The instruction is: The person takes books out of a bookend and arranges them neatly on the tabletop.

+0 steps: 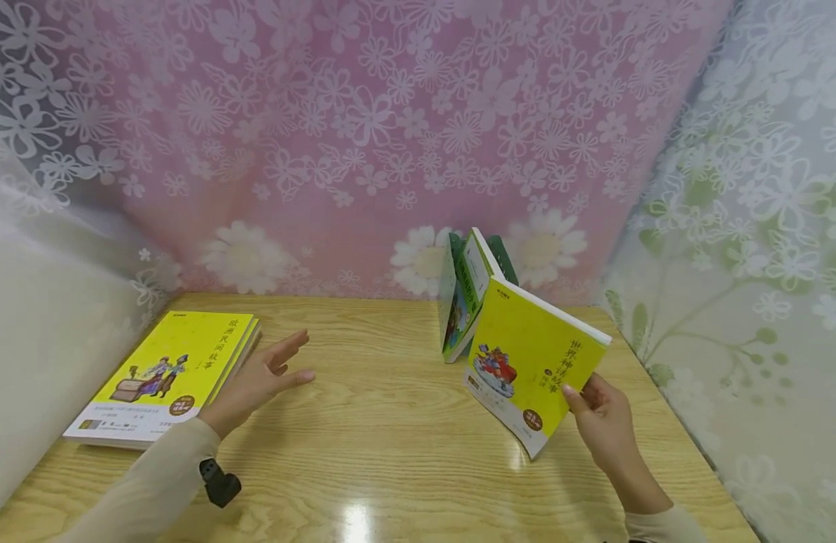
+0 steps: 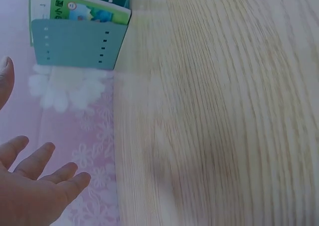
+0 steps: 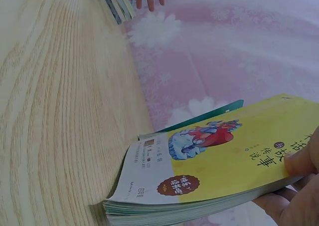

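Observation:
My right hand grips a yellow paperback book by its right edge, thumb on the front cover and fingers behind. The book is tilted, its far upper corner close to a green book that leans in a green bookend; whether they touch I cannot tell. In the right wrist view the yellow book shows its page edges low in the picture. My left hand holds nothing, its fingers spread in the air just right of a stack of yellow books. The left wrist view shows those fingers apart.
A wooden table carries everything. Behind it hangs a pink flowered curtain, with pale flowered cloth along the right side and whitish cloth on the left. The bookend stands near the table's back edge.

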The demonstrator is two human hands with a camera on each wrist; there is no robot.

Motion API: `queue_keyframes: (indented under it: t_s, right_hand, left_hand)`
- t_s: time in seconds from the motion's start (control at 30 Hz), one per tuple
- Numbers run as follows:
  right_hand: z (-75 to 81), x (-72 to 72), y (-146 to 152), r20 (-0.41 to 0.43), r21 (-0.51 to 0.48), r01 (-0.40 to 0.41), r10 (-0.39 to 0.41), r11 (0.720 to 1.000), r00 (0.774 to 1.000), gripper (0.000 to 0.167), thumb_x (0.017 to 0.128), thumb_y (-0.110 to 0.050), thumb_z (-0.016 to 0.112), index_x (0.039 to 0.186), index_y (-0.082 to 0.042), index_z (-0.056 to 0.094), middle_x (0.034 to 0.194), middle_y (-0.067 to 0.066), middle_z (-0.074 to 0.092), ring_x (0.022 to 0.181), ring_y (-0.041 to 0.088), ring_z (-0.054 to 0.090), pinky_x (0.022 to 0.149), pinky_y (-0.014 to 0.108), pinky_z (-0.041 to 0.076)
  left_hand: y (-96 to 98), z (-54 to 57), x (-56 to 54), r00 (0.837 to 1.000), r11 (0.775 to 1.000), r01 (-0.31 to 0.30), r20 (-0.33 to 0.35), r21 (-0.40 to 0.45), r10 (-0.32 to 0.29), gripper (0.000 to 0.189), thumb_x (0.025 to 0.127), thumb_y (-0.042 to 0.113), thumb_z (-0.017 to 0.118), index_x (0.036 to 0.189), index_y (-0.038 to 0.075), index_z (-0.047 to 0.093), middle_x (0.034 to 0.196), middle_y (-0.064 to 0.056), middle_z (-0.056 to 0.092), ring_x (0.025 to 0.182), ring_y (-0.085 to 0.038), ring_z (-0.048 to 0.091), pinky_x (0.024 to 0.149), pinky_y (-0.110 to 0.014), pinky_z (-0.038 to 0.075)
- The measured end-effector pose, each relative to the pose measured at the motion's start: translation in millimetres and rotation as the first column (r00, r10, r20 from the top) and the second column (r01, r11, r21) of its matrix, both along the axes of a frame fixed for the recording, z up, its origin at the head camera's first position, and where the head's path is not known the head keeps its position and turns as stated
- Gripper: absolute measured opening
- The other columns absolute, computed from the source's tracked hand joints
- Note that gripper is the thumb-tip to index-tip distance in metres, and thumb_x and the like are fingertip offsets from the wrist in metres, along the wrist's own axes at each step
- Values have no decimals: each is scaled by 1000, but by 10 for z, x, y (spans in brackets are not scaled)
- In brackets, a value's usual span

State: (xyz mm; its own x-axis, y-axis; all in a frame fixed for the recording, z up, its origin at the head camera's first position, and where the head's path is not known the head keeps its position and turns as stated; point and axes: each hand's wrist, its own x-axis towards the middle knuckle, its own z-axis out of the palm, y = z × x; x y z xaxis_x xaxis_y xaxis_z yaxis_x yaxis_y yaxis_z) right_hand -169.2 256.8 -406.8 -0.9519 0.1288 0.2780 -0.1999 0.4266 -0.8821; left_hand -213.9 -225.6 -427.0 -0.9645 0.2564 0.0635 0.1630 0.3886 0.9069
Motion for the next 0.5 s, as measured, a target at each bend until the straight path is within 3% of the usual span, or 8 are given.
queue_keyframes:
  t_s: [0.27, 0.37, 0.5]
  right_hand:
    - [-9, 20, -130, -53, -44, -134, 132, 990, 990, 30, 95, 5, 53, 124, 11, 56, 100, -12, 67, 87, 4, 66, 72, 22, 56]
    - [-3, 17, -195, -59, -60, -179, 175, 982, 983, 30, 95, 5, 53, 124, 12, 55, 101, -6, 69, 87, 6, 67, 72, 23, 56]
    - [4, 0, -294, -65, -60, -230, 226, 971, 972, 29, 95, 4, 54, 123, 13, 55, 106, 15, 69, 87, 9, 68, 73, 23, 56]
  left_hand:
    - [267, -57, -54, 997, 991, 80, 0, 107, -80, 79, 87, 27, 71, 152, 15, 28, 156, -13, 27, 144, -37, 18, 112, -60, 18]
    - [380, -74, -76, 995, 985, 101, 9, 142, -104, 79, 87, 25, 72, 152, 15, 28, 156, -12, 26, 144, -36, 18, 112, -60, 17]
    - [539, -64, -95, 992, 975, 121, 17, 184, -126, 79, 86, 24, 73, 151, 17, 30, 156, -10, 27, 144, -35, 18, 113, -58, 18]
